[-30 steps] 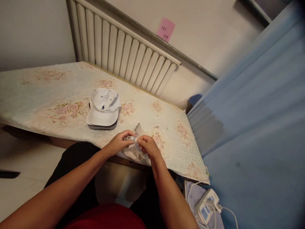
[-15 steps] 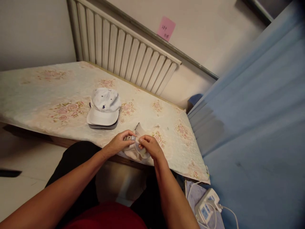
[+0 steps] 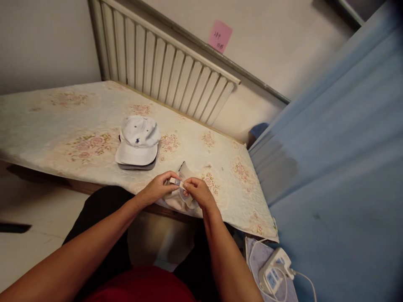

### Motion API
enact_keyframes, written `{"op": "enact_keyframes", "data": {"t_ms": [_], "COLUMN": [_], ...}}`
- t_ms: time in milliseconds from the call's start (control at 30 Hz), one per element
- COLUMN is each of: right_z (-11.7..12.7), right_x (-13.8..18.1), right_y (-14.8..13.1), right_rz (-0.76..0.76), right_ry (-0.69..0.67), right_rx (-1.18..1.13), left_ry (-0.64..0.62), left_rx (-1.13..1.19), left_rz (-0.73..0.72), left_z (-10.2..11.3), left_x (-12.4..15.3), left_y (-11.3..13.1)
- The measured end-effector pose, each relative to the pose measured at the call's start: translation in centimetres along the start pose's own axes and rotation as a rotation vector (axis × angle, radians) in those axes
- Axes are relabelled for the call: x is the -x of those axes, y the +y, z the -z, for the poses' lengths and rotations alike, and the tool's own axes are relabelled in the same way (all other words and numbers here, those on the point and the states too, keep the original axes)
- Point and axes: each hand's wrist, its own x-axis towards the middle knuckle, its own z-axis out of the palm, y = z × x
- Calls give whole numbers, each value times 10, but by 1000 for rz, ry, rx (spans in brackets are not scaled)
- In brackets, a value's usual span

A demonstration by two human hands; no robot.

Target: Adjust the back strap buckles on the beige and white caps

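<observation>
Both my hands meet at the near edge of the table over a beige cap [image 3: 179,201] that lies partly over the edge. My left hand [image 3: 156,189] pinches the cap's small metal strap buckle [image 3: 175,181]. My right hand [image 3: 198,193] grips the strap and the cap's fabric right beside it. Most of the beige cap is hidden under my hands. A white cap with a small dark logo [image 3: 138,140] sits further back on the table, stacked on a darker cap whose brim shows beneath it.
The table carries a pale floral cloth [image 3: 63,126]. A white ribbed radiator [image 3: 163,67] stands behind it, with a pink sticky note [image 3: 220,35] on the wall above. A blue curtain [image 3: 340,159] hangs at right. A white power strip [image 3: 273,274] lies on the floor.
My fingers have shifted slightly on the buckle and strap; the buckle now shows more between my fingertips. The caps on the table have not moved.
</observation>
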Motion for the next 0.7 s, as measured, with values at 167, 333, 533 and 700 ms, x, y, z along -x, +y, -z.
{"op": "enact_keyframes", "data": {"t_ms": [167, 333, 533, 700], "right_z": [5, -3, -2, -1], "right_x": [4, 0, 0, 2], "right_y": [1, -4, 0, 1], "right_rz": [-32, 30, -25, -23], "right_ry": [-6, 12, 41, 36], "right_rx": [52, 40, 72, 79], "left_ry": [2, 4, 29, 44], "left_rx": [-9, -33, -28, -142], "left_rz": [-2, 39, -40, -65], "left_z": [-2, -2, 10, 13], "left_x": [-1, -2, 1, 2], "left_y": [2, 4, 3, 20]}}
